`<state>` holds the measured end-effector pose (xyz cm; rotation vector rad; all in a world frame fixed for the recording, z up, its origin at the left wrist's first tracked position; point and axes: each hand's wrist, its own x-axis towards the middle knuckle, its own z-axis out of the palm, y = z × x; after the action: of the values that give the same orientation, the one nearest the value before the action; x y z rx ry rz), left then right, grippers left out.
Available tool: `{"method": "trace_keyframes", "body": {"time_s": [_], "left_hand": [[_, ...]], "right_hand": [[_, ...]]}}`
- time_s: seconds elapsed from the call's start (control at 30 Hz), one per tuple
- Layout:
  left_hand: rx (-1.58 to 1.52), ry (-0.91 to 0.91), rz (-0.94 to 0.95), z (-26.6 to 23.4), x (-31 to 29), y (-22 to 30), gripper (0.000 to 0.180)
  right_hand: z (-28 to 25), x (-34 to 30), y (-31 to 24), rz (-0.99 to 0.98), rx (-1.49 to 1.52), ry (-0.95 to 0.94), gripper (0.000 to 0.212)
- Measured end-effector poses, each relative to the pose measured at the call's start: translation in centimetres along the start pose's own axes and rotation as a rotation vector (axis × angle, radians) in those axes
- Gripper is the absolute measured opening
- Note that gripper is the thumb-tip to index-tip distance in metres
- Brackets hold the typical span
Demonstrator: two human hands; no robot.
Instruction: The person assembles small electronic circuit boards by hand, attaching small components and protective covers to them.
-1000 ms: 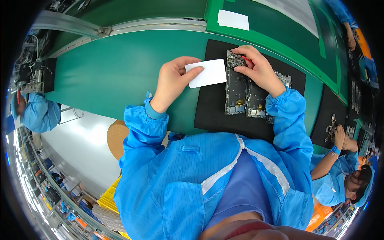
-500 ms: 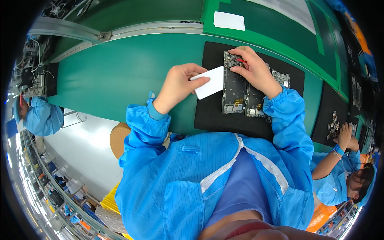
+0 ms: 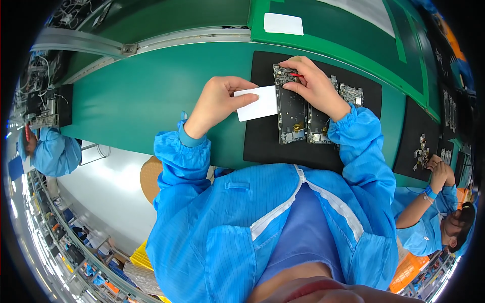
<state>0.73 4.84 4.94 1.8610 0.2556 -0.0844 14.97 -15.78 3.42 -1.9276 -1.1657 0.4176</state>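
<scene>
My left hand (image 3: 222, 101) pinches a white card (image 3: 258, 104) between thumb and fingers. The card's right edge meets or overlaps the left edge of a long dark circuit board (image 3: 292, 117). At that board's upper end, my right hand (image 3: 312, 87) grips it with thumb and fingers, and a short red piece shows by the fingers. A second circuit board (image 3: 318, 123) lies just to the right, partly under my right wrist. Farther right, another board (image 3: 352, 94) shows beyond my forearm. All of the boards are on a black mat (image 3: 262, 146).
The mat lies on a green bench (image 3: 136, 96). White cards (image 3: 283, 23) rest on the raised green ledge at the back. To the right, a co-worker's hands (image 3: 440, 171) are at small parts (image 3: 422, 151) on another black mat. Another person (image 3: 53, 150) is at far left.
The white card has turned to lie more level against the board's left edge. My left hand has shifted slightly left and up. The co-worker's hands at right have come together.
</scene>
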Motion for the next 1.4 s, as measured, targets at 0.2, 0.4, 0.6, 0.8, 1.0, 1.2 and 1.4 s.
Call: {"method": "trace_keyframes", "body": {"time_s": [0.2,0.4,0.6,0.8,1.0,1.2,1.4], "left_hand": [[-0.046,0.136,0.07,3.2,0.4,-1.6,0.021],[0.471,0.438,0.437,0.9,5.8,-1.1,0.028],[0.577,0.566,0.531,0.8,16.9,-2.0,0.046],[0.802,0.374,0.179,0.3,18.8,-0.8,0.058],[0.458,0.317,0.298,-0.5,18.0,-0.4,0.042],[0.334,0.359,0.365,0.0,15.6,-0.4,0.034],[0.445,0.319,0.204,-2.4,17.6,-1.6,0.041]], "right_hand": [[0.6,0.1,-0.3,-0.121,-0.135,0.029,0.04],[0.7,-0.7,0.3,-0.069,-0.301,0.006,0.041],[-2.9,-2.8,0.1,0.013,-0.503,0.084,0.055],[-5.3,-5.5,2.4,0.099,-0.336,0.071,0.047],[-6.1,-5.9,3.6,0.073,-0.174,0.089,0.046],[-6.4,-6.1,4.6,0.031,-0.136,0.11,0.046],[-6.3,-6.1,4.3,0.025,-0.196,0.1,0.046]]}}
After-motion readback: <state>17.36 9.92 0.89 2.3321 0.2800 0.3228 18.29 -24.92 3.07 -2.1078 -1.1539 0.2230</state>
